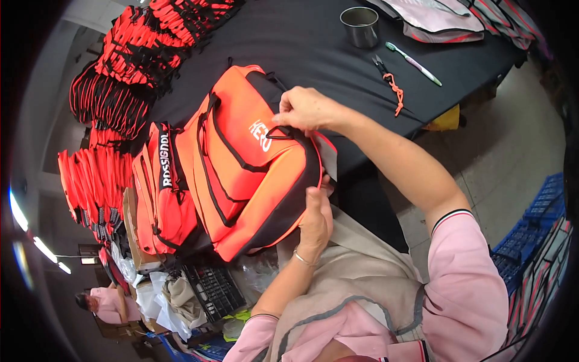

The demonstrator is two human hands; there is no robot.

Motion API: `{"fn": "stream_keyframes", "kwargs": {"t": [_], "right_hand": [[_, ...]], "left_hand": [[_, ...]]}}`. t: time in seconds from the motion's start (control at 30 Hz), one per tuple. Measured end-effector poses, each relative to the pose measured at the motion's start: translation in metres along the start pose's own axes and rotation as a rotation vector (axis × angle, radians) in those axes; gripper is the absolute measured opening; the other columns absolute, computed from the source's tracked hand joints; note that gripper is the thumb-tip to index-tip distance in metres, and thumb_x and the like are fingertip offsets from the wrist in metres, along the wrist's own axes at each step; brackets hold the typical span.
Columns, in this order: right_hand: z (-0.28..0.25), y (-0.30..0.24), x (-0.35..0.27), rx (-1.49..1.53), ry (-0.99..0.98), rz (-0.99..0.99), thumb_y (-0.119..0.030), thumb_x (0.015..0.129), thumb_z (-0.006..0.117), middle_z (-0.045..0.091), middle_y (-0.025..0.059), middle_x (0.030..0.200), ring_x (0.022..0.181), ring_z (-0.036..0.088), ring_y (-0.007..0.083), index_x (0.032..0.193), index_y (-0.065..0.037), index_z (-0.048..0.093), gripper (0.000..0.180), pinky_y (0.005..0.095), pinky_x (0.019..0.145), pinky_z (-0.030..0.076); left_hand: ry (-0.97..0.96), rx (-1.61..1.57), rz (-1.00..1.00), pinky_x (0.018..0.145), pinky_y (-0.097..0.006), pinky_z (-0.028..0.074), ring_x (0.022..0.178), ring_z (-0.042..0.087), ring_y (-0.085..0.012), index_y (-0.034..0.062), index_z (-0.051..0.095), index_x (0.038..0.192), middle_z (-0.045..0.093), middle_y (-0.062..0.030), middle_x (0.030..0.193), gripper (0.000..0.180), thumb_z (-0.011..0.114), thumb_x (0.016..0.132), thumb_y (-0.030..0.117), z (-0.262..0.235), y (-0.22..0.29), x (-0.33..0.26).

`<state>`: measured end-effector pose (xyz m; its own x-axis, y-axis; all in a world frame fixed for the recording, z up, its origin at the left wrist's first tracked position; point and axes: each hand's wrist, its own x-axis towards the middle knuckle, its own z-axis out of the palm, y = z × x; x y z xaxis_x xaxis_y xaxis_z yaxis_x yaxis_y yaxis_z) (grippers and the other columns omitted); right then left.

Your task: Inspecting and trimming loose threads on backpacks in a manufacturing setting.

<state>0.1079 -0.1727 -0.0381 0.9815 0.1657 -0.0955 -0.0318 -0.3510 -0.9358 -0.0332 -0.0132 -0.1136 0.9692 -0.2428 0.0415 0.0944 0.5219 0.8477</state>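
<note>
An orange backpack point(247, 169) with black trim lies tilted against the edge of a black-covered table point(313, 42). My right hand point(304, 108) pinches a black zipper pull loop on the bag's upper front. My left hand point(316, 220) grips the bag's lower black edge from below. A second orange bag point(166, 193) leans just left of the one I hold.
Stacks of orange and black bags point(139, 60) fill the left side. On the table stand a metal cup point(360, 25), small snips with an orange cord point(389, 81), a toothbrush point(415, 63) and pale bags point(434, 18). Blue crates point(534, 223) sit at right. Another person point(105, 301) is at lower left.
</note>
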Motion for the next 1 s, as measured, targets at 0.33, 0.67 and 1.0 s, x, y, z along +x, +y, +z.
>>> {"fn": "stream_keyframes", "kwargs": {"t": [0.33,0.67,1.0], "right_hand": [[0.006,0.034,0.020,-0.028,0.158,0.147,-0.061,0.082,0.060,0.069,0.0265,0.088,0.077,0.070,0.0349,0.087,0.008,0.069,0.070,0.0404,0.073,0.056],[0.028,0.052,-0.079,-0.148,0.615,-0.566,-0.003,0.089,0.063,0.067,0.0118,0.094,0.072,0.063,0.0142,0.097,0.003,0.061,0.010,0.0315,0.067,0.052],[0.036,0.042,-0.075,0.647,-0.083,0.027,-0.028,0.085,0.074,0.070,0.0056,0.083,0.074,0.064,0.0102,0.097,-0.002,0.070,0.029,0.0266,0.063,0.053]], "left_hand": [[0.092,0.103,-0.025,0.105,-0.030,0.043,0.115,0.058,-0.0167,-0.0010,0.058,0.126,0.062,-0.0078,0.125,0.037,0.064,0.097,0.021,0.008,0.012,0.022],[-0.146,0.574,0.172,0.094,-0.033,0.055,0.116,0.062,-0.0208,0.0016,0.056,0.132,0.060,-0.0104,0.131,0.034,0.057,0.099,0.012,0.027,0.120,0.083],[-0.467,1.506,-0.022,0.107,-0.038,0.040,0.126,0.052,-0.0301,-0.0004,0.052,0.135,0.056,-0.0199,0.133,0.071,0.074,0.084,0.043,0.031,0.128,0.044]]}}
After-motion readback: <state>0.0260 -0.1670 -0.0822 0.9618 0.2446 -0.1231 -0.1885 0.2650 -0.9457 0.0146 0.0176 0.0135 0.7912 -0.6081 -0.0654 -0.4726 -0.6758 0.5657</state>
